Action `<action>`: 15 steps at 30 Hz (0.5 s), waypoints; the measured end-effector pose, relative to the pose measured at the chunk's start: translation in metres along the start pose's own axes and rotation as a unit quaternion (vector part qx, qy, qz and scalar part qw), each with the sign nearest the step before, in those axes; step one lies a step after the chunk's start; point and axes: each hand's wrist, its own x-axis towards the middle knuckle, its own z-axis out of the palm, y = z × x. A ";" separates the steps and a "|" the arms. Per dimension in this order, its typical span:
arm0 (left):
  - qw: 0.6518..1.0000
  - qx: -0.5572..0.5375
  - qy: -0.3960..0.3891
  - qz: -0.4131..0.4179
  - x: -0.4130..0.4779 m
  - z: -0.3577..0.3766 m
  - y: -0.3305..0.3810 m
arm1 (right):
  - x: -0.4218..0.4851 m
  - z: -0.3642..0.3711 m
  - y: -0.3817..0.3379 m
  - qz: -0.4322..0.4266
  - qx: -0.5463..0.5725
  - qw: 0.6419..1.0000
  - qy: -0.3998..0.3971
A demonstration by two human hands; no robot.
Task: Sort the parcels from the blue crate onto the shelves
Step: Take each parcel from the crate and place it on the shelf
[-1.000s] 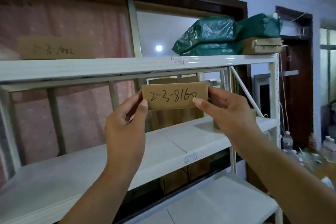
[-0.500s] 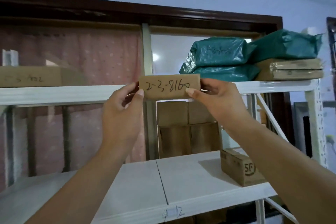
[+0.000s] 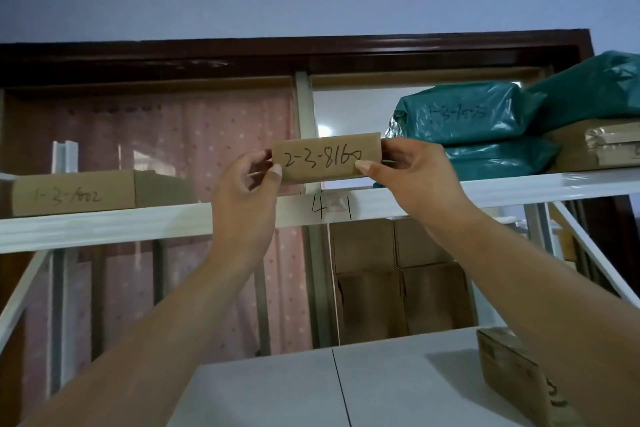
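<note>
Small rectangular cardboard parcel (image 3: 325, 158), matte brown, inked "2-3-8160", frame centre. Left hand (image 3: 244, 198) and right hand (image 3: 414, 177) pinch its ends. Crinkled green plastic mailers (image 3: 460, 114) occupy the white top shelf (image 3: 104, 225), upper right.

two hands (image 3: 242, 191) (image 3: 412, 180), one small brown parcel (image 3: 325, 158) between them, three green bagged parcels (image 3: 460, 113) far right on the top shelf (image 3: 104, 224), one cardboard box (image 3: 72, 192) far left on it, one box (image 3: 512, 371) near right on the lower shelf (image 3: 277, 388).
</note>
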 end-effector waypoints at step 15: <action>0.985 0.168 -0.008 0.036 0.042 0.027 -0.033 | 0.063 0.006 0.037 0.117 0.046 0.991 -0.035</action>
